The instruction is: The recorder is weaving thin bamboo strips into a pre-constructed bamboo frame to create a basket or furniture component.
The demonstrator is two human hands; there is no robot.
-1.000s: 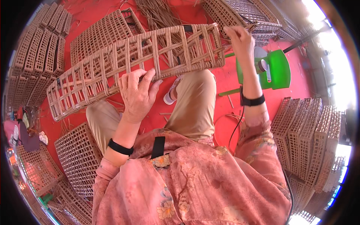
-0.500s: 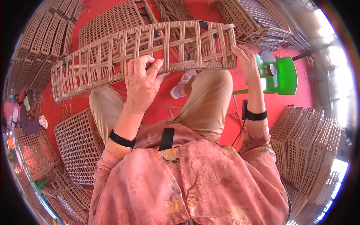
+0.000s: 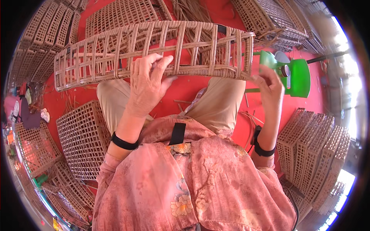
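A long, shallow wicker basket [image 3: 187, 70] with an open lattice of brown strands lies across my raised knees, its near rim toward me. My left hand [image 3: 145, 86] straddles that rim, with bent fingers above it and the thumb below. Just past the basket's right end is my right hand [image 3: 273, 84], fingers bent and drawn together, somewhat smeared by motion. Its thumb points toward the lower right corner of the weave; any strand between the fingertips is too fine to make out.
A green plastic stool [image 3: 300, 78] with a round item on it stands at right. Stacked wicker baskets [image 3: 308, 146] line the right side, and more [image 3: 50, 29] the far left. Another woven piece [image 3: 83, 140] leans by my left knee. Loose strands [image 3: 192, 15] lie ahead on the red floor.
My right hand has come off the basket's right end and moved right and nearer me, its fingers curling. The basket's left end sits higher in view. My left hand stays at the near rim.
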